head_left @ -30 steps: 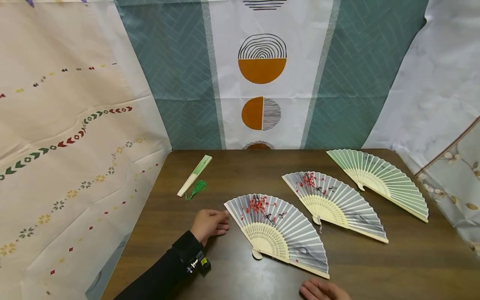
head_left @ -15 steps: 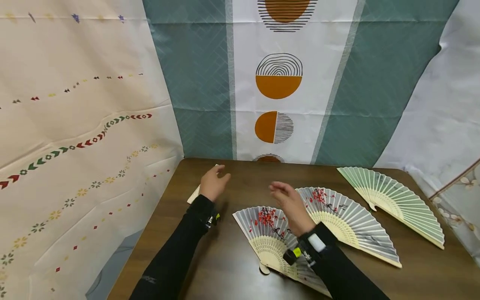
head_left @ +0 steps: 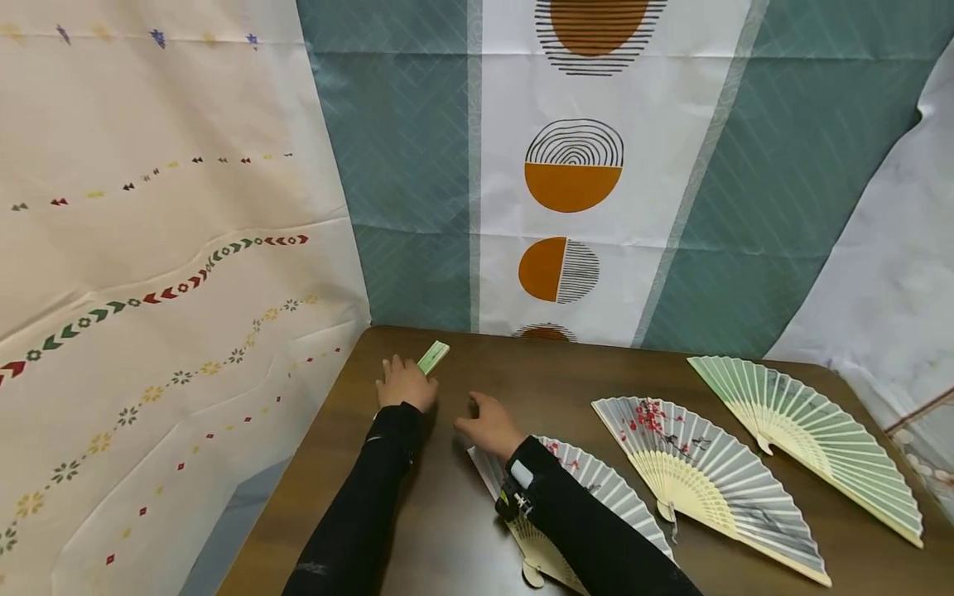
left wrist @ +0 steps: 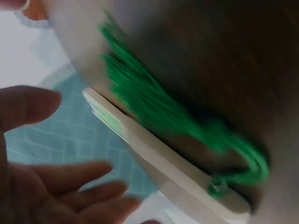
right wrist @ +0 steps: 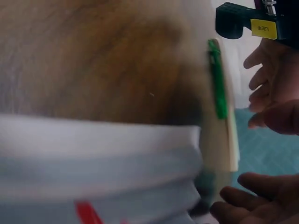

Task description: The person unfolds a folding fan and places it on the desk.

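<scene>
On a dark wooden table (head_left: pixel 447 530), the left hand (head_left: pixel 405 383) lies over a folded green fan (head_left: pixel 433 358) near the far left corner, fingers loosely spread, not gripping. The right hand (head_left: pixel 488 425) hovers beside it, fingers relaxed. Only the left wrist view shows the fan's green tassel (left wrist: pixel 159 112); the head view alone shows three opened fans (head_left: pixel 701 472) to the right.

closed fan (head_left: pixel 433 358): mostly hidden by left hand (head_left: pixel 405 383) | wrist views: blurred
</scene>
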`<state>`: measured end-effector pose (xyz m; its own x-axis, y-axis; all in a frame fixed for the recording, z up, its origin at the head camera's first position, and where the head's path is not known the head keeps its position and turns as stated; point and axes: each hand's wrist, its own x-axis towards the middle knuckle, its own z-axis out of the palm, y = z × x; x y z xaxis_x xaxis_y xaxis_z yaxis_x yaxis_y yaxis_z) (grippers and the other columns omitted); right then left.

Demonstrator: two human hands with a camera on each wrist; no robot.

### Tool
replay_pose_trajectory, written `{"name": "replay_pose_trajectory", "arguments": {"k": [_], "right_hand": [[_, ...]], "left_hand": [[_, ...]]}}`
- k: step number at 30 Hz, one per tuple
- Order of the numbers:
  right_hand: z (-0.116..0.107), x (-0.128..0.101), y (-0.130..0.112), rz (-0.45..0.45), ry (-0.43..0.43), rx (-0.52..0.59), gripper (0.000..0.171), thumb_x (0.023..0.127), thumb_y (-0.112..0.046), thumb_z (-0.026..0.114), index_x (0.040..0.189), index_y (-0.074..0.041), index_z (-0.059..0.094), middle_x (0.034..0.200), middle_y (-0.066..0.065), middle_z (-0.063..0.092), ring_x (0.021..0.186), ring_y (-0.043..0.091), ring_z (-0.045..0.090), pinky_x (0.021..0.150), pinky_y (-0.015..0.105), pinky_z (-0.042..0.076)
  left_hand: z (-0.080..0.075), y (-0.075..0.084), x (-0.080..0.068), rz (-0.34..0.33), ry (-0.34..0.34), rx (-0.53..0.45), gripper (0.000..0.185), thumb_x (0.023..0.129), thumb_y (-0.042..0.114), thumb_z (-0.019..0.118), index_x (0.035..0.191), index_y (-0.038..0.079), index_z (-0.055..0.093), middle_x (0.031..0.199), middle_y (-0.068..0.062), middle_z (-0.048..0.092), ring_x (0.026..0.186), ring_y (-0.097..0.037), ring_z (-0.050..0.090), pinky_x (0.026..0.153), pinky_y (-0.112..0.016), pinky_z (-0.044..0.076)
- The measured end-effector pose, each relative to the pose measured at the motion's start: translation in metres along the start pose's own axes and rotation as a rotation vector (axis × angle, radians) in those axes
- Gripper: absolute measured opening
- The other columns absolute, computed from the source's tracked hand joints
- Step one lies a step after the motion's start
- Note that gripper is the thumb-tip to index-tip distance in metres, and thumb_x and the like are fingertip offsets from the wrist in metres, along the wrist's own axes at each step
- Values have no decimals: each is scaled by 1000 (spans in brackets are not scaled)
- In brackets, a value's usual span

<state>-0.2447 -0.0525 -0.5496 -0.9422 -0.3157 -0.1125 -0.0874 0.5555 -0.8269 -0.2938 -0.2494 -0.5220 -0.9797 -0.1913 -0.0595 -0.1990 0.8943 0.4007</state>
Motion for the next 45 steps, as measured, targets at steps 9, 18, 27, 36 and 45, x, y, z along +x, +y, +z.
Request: {"name": "replay_pose_trajectory", "arguments": {"k": [9,18,27,36,45], "right_hand": [[9,-21,-15,-42,-102,13,87,97,-37,66,168,9,45,181,34,35,172,61,21,141,81,12],[4,-23,-17,-62,-81,9,85,95,-35,67,167,6,49,183,30,33,174,57,17,144,78,10],[-4,-34,-31,-93,-55,50,75,99,-28,70,162,9,52,178,32,41,172,60,21,143,80,10],[-5,-29,-20,-86,102,216,61,103,-25,69,154,7,61,154,31,67,148,52,60,123,60,56],[-51,-43,-52,-53,227,533,51,118,-22,63,160,7,57,151,32,69,134,43,74,113,61,65]], "left_hand": [[21,-24,-4,-1,-16,124,35,102,16,85,128,-4,73,114,-25,76,100,-47,76,80,-68,69],[31,-46,11,95,-115,41,37,95,29,93,111,0,76,96,-13,79,85,-33,76,77,-50,69],[25,-45,3,160,-241,1,53,97,36,90,59,23,55,64,8,46,63,-16,45,57,-28,36],[14,-42,-15,122,-112,-210,25,96,24,92,111,6,84,98,-8,81,85,-24,73,71,-36,60],[-51,35,-74,219,-303,-925,36,107,9,80,137,-8,73,115,-19,85,85,-10,73,73,-25,62]]}}
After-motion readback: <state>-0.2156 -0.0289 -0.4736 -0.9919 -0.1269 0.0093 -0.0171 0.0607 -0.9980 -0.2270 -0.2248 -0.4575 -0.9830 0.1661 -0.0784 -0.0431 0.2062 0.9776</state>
